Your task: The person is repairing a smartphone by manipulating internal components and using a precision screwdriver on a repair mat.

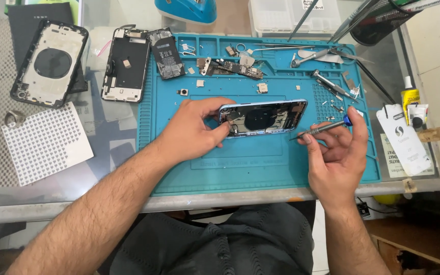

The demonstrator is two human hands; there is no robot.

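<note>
A glass-topped repair bench [103,147] carries a teal silicone work mat [260,168] that fills the middle of the view, with the person's dark-clothed lap showing below the table edge at 6 o'clock.

At the centre of the mat lies an opened blue phone housing [262,117], its inside facing up and a dark round coil visible in it. The left hand [192,130] comes in from 7 o'clock and pinches the housing's left end, thumb and fingertips closed on its edge. The right hand [338,155], rising from 5 o'clock, holds a slim precision screwdriver [323,128] with a blue cap; its fingers are curled about the shaft, and the tip points toward the housing's right end, just beside it. Whether the tip touches cannot be told.

Toward 12 o'clock on the mat rest a logic board [235,67], a black battery [166,53] and small loose parts. At 1 o'clock lie tweezers and other screwdrivers [332,84]. Off the mat at 11 o'clock sit a second stripped phone frame [126,65] and, further toward 10 o'clock, a white back housing [51,62]. A perforated white sheet [44,142] lies at 9 o'clock. At 3 o'clock stand a white bottle [406,140] and a yellow glue bottle [410,97].
</note>
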